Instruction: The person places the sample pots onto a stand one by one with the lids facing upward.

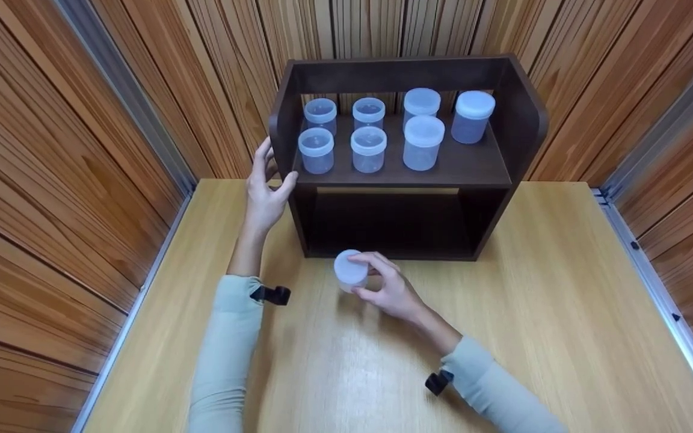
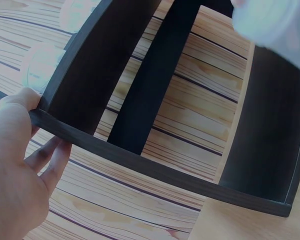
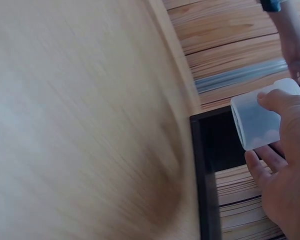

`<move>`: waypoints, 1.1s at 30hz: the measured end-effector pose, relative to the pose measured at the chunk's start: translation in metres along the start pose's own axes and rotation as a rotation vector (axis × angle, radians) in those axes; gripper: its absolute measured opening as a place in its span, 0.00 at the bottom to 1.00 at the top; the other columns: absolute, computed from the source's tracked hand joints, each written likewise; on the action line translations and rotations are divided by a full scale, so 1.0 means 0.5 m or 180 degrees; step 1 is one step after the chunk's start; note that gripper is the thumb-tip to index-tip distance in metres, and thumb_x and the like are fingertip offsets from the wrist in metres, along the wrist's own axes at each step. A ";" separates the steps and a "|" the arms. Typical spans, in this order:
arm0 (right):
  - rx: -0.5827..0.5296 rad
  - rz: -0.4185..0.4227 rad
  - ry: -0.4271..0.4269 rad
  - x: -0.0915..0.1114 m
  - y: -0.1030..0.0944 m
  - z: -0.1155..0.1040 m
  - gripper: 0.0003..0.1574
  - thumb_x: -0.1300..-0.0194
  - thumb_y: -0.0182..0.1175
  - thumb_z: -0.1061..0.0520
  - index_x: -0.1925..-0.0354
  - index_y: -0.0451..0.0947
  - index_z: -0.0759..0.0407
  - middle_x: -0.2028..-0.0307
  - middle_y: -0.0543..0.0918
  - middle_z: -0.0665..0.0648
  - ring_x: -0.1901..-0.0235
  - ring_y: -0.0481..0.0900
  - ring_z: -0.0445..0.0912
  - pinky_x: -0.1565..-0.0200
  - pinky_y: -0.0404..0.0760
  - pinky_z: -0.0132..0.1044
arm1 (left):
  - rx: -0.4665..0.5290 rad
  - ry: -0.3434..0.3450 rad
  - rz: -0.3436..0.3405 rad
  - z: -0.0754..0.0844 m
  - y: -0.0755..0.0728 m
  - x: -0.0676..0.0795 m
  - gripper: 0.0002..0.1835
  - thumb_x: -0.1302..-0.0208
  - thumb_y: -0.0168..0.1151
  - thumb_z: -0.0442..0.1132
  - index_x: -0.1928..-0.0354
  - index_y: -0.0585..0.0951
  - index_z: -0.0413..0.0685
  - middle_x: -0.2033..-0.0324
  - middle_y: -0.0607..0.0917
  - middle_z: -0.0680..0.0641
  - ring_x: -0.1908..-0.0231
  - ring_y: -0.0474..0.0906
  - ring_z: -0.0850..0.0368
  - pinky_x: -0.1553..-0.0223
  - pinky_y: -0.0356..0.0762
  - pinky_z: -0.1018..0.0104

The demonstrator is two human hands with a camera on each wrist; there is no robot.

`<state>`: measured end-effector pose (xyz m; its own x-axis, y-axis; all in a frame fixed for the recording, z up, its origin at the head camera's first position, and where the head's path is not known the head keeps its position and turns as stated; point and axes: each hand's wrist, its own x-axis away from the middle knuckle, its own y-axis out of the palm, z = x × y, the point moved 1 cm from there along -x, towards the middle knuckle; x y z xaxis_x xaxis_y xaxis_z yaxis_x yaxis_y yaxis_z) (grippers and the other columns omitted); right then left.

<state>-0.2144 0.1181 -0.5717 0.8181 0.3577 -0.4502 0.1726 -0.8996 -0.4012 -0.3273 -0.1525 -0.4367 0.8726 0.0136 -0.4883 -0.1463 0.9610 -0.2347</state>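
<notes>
A dark brown two-tier shelf (image 1: 406, 182) stands at the back of the table. My left hand (image 1: 267, 195) grips its left side panel, thumb at the front edge and fingers around the outside; the left wrist view shows this hand (image 2: 20, 165) at the panel's edge. In front of the lower tier, my right hand (image 1: 390, 288) holds a translucent plastic jar (image 1: 350, 269) with a white lid above the table. Thumb and fingers pinch the jar (image 3: 260, 120) from opposite sides in the right wrist view. Several similar jars (image 1: 369, 150) stand on the upper tier.
The wooden table (image 1: 563, 313) carries the shelf. Wood-plank walls (image 1: 52, 150) rise on the left, back and right, with metal rails (image 1: 653, 276) along the table's sides. One jar (image 1: 472, 118) stands at the right end of the upper tier, near the side panel.
</notes>
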 end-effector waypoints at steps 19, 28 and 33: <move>0.0326 0.0412 -0.0101 0.040 -0.092 -0.086 0.40 0.42 0.81 0.72 0.32 0.85 0.58 0.36 0.89 0.62 0.36 0.84 0.44 0.42 0.91 0.35 | -0.0002 -0.0003 -0.0024 0.001 0.001 0.001 0.41 0.24 0.68 0.33 0.14 0.63 0.41 0.21 0.76 0.34 0.25 0.80 0.34 0.33 0.88 0.40; 0.0510 0.0778 -0.0080 0.043 -0.152 -0.130 0.40 0.43 0.82 0.72 0.33 0.85 0.59 0.37 0.88 0.63 0.38 0.84 0.42 0.42 0.86 0.25 | 0.0038 0.0068 -0.0004 0.000 0.002 0.001 0.40 0.24 0.68 0.33 0.14 0.64 0.40 0.21 0.76 0.33 0.23 0.77 0.35 0.26 0.83 0.37; 0.0724 0.1000 -0.0082 0.040 -0.190 -0.155 0.41 0.45 0.83 0.72 0.33 0.85 0.59 0.39 0.89 0.63 0.39 0.84 0.43 0.41 0.84 0.25 | 0.0050 0.0050 -0.0010 -0.001 0.001 -0.002 0.41 0.24 0.67 0.33 0.14 0.62 0.40 0.19 0.74 0.33 0.19 0.72 0.36 0.20 0.76 0.37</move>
<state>-0.1719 0.1912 -0.4806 0.7973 0.0824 -0.5980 -0.2127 -0.8887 -0.4061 -0.3284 -0.1524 -0.4370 0.8656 0.0064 -0.5006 -0.1362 0.9652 -0.2231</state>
